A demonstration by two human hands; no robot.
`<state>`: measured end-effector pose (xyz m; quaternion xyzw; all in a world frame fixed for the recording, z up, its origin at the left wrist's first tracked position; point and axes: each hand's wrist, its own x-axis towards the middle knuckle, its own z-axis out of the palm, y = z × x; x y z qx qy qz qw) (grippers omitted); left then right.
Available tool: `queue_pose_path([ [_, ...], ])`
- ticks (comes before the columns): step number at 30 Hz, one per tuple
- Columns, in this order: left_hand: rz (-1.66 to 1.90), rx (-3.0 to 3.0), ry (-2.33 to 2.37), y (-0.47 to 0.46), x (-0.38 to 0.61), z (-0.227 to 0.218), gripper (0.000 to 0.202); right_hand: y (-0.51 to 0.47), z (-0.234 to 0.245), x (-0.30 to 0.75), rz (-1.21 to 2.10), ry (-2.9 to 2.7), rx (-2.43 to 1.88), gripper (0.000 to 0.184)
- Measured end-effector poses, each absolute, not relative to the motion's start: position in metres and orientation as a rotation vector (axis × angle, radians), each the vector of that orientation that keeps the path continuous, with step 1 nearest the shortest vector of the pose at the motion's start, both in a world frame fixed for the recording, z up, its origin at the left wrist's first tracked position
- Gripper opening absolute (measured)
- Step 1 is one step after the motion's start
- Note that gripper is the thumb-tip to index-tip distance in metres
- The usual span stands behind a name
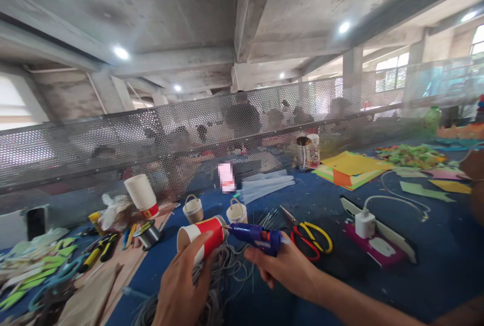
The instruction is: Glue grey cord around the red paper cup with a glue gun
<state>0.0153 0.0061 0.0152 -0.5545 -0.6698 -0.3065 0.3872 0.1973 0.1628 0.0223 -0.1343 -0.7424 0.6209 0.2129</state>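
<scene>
My left hand (187, 278) is wrapped around a red and white paper cup (206, 230), tilted on its side with its base toward the right. In my right hand (282, 265) is a blue hot glue gun (257, 237), gripped by its handle. Its nozzle points left and comes right up to the cup's base end; I cannot tell whether it touches. Behind the cup stand two small pale buckets with handles, one on the left (193, 210) and one on the right (237, 213). Grey cord (234, 268) lies in loose coils beneath my hands.
Scissors (310, 235) with red and yellow handles lie right of the glue gun. Further right is a power bank with a white charger plug (365, 225). Stacked paper cups (140, 192) and a wire spool (148, 235) stand left. A perforated metal screen (181, 139) borders the table; people sit beyond.
</scene>
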Motion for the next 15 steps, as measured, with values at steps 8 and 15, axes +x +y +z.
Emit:
queue_pose_path([
  [8, -0.697, -1.501, -1.527, 0.0085, 0.0130, 0.0170, 0.026, 0.1637, 0.0215, 0.1990, 1.750, -2.047, -0.385, 0.048],
  [15, -0.561, -1.584, -1.433, 0.0083, 0.0129, 0.0197, 0.031, 0.1669, 0.0200, 0.1980, 1.788, -2.015, -0.404, 0.047],
])
